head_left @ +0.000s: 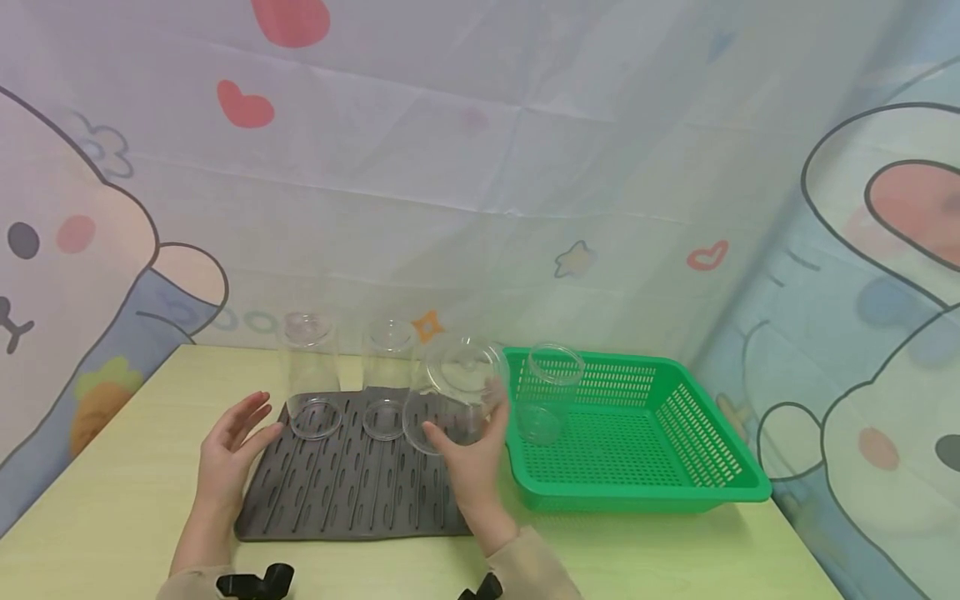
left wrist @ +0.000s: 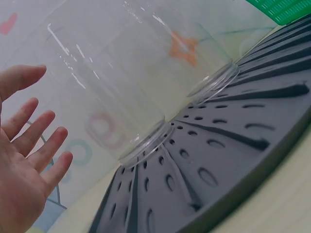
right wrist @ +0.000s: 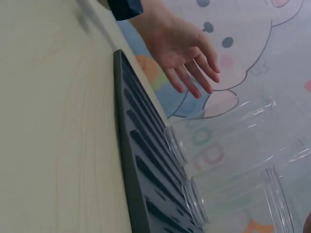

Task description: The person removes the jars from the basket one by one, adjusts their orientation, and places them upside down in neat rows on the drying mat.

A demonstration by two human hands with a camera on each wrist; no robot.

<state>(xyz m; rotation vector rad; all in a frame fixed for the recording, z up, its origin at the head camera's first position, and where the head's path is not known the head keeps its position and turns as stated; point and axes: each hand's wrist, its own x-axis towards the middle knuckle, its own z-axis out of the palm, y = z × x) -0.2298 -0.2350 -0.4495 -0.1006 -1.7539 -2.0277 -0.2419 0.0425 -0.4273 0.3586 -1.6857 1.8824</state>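
Observation:
My right hand (head_left: 472, 467) grips a clear plastic cup (head_left: 457, 375) between thumb and fingers, tilted over the right part of a grey ridged drying mat (head_left: 337, 500). Two more clear cups stand upside down on the mat: a left one (head_left: 309, 367) and a middle one (head_left: 386, 367). Beside the left cup, my left hand (head_left: 228, 454) has its fingers spread and holds nothing; in the left wrist view the hand (left wrist: 24, 155) is apart from that cup (left wrist: 116, 107). The right wrist view catches only a fingertip of the right hand (right wrist: 307, 225).
To the right of the mat sits a green slotted basket (head_left: 645, 496), with one clear cup (head_left: 553, 387) standing inside at its left end. A pale wooden table (head_left: 637, 558) lies beneath everything. Behind it hangs a cartoon-printed cloth (head_left: 465, 183).

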